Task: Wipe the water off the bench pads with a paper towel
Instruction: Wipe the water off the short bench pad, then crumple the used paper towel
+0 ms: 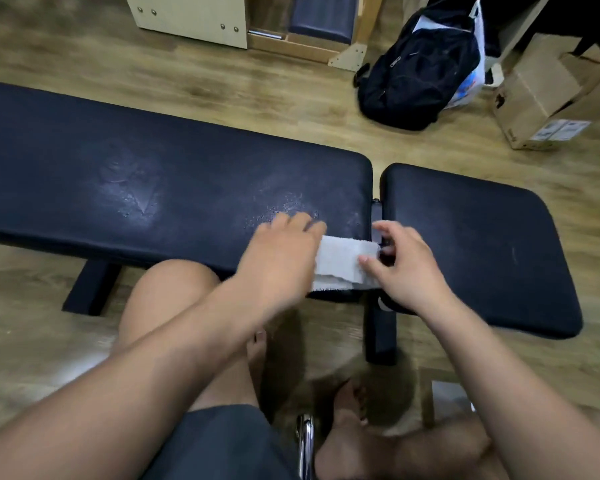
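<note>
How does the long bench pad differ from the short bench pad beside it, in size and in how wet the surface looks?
The long pad runs far to the left, while the short pad is much shorter. The long pad shows pale wet patches and droplets; the short pad looks nearly dry, with only faint marks. The paper towel lies on the long pad's near right corner, under both hands; none lies on the short pad. Both are dark, padded, with rounded corners.

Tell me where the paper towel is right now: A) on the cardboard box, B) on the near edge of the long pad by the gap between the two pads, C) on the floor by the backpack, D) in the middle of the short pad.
B: the paper towel lies on the near edge of the long pad beside the gap, with the left hand and the right hand at its two ends.
</note>
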Motion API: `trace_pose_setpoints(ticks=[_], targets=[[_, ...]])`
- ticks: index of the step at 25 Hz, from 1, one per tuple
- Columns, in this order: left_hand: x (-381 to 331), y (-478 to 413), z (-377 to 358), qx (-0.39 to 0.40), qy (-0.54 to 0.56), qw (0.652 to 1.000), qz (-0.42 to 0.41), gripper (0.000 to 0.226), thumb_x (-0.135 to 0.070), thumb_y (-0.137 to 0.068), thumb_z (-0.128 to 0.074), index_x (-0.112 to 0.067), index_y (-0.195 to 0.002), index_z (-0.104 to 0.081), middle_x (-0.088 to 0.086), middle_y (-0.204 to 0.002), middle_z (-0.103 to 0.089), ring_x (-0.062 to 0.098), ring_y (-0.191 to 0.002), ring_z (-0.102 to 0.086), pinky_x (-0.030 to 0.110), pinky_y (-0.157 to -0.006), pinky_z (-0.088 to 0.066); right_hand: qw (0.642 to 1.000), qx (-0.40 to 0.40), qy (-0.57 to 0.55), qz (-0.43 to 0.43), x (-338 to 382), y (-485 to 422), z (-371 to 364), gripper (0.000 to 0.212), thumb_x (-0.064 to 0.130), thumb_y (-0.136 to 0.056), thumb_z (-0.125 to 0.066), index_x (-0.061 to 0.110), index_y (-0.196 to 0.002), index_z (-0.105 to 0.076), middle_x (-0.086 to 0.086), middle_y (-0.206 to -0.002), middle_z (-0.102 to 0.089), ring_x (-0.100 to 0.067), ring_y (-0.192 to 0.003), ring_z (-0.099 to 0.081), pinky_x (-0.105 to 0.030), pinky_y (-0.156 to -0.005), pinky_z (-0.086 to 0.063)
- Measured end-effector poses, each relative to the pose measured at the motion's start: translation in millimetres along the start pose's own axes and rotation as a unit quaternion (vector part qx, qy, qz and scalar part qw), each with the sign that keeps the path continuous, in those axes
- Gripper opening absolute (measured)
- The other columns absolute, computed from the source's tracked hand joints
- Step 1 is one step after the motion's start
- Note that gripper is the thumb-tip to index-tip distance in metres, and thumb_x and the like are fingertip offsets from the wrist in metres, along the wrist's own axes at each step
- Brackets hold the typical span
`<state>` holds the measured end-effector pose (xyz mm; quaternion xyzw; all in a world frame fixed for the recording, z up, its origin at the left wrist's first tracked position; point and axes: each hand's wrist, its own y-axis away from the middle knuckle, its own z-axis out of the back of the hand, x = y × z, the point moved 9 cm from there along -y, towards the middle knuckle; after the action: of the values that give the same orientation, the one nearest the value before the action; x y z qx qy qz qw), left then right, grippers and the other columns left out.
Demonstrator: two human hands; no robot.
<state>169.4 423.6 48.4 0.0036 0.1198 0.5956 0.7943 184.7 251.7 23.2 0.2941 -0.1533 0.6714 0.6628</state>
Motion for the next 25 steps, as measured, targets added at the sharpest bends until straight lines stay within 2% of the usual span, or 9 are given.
trace_pose_setpoints(ticks=[2,4,6,8,11,15,17,20,25], targets=[[-27,9,-26,0.028,-0.059,0.994,-0.090,0.051,-0.021,-0.096,-0.044,-0.019,-0.146,-0.033,0.007,-0.153,-0.030,0.031,-0.137,-0.029,0.042,-0.107,-0.033,0.990,-0.044,0.040,0.126,13,16,-6,0.048,0.025,-0.078,-0.078,0.028,-0.123,-0.062,0.005,-0.125,-0.053,-0.010,-0.110,-0.051,-0.027,-0.096,-0.044],[-32,13,-44,0.052,-0.093,0.983,-0.152,0.054,-0.020,-0.098,-0.024,-0.017,-0.152,-0.022,0.010,-0.161,-0.017,0.032,-0.144,-0.018,0.045,-0.116,-0.022,0.981,-0.053,0.038,0.183,13,24,-16,0.036,0.016,-0.075,-0.081,0.022,-0.110,-0.073,0.000,-0.121,-0.060,-0.016,-0.105,-0.054,-0.036,-0.093,-0.050],[-24,5,-40,0.016,-0.140,0.969,-0.201,0.060,-0.020,-0.093,-0.011,-0.015,-0.151,-0.026,0.011,-0.159,-0.024,0.033,-0.141,-0.027,0.049,-0.117,-0.018,0.976,-0.065,0.041,0.205,13,9,-16,0.027,0.015,-0.074,-0.082,0.021,-0.100,-0.077,-0.001,-0.112,-0.063,-0.021,-0.096,-0.057,-0.044,-0.085,-0.051],[-19,-16,-30,-0.016,-0.188,0.958,-0.218,0.067,-0.020,-0.089,-0.004,-0.014,-0.147,-0.038,0.011,-0.153,-0.037,0.034,-0.133,-0.039,0.048,-0.114,-0.025,0.972,-0.076,0.045,0.219,17,-19,-11,0.023,0.016,-0.075,-0.081,0.021,-0.097,-0.077,-0.001,-0.107,-0.065,-0.025,-0.093,-0.058,-0.049,-0.082,-0.050],[-7,-79,-20,-0.012,-0.173,0.969,-0.174,0.050,-0.015,-0.097,-0.018,-0.015,-0.139,-0.045,0.007,-0.143,-0.047,0.032,-0.127,-0.044,0.042,-0.106,-0.034,0.973,-0.111,0.067,0.193,19,-75,0,0.020,0.021,-0.078,-0.077,0.023,-0.099,-0.077,-0.001,-0.111,-0.065,-0.027,-0.101,-0.056,-0.050,-0.087,-0.048],[23,-171,4,-0.005,-0.083,0.995,-0.061,0.026,-0.010,-0.099,-0.041,-0.008,-0.118,-0.058,0.021,-0.112,-0.056,0.041,-0.105,-0.057,0.044,-0.082,-0.046,0.962,-0.136,0.158,0.175,30,-160,16,0.020,0.027,-0.084,-0.066,0.021,-0.100,-0.076,-0.007,-0.116,-0.060,-0.035,-0.109,-0.050,-0.047,-0.089,-0.046],[24,-201,12,0.001,-0.077,0.997,-0.028,0.026,-0.002,-0.094,-0.044,-0.004,-0.114,-0.061,0.024,-0.113,-0.056,0.044,-0.105,-0.059,0.046,-0.083,-0.048,0.963,-0.130,0.184,0.149,35,-194,19,0.023,0.018,-0.085,-0.060,0.018,-0.102,-0.075,-0.012,-0.109,-0.060,-0.038,-0.108,-0.050,-0.043,-0.089,-0.047],[20,-214,21,0.007,-0.035,0.999,0.007,0.028,0.001,-0.091,-0.047,-0.001,-0.115,-0.061,0.025,-0.120,-0.054,0.045,-0.108,-0.059,0.044,-0.087,-0.047,0.955,-0.130,0.237,0.121,40,-208,14,0.030,0.010,-0.082,-0.050,0.019,-0.100,-0.072,-0.017,-0.101,-0.061,-0.039,-0.098,-0.056,-0.037,-0.077,-0.044],[8,-156,13,0.000,-0.047,0.999,-0.021,0.029,-0.009,-0.094,-0.047,-0.011,-0.116,-0.065,0.021,-0.112,-0.057,0.040,-0.103,-0.059,0.040,-0.085,-0.046,0.969,-0.090,0.194,0.122,33,-152,4,0.033,0.015,-0.083,-0.053,0.022,-0.113,-0.065,-0.009,-0.112,-0.057,-0.034,-0.102,-0.055,-0.032,-0.078,-0.041]])
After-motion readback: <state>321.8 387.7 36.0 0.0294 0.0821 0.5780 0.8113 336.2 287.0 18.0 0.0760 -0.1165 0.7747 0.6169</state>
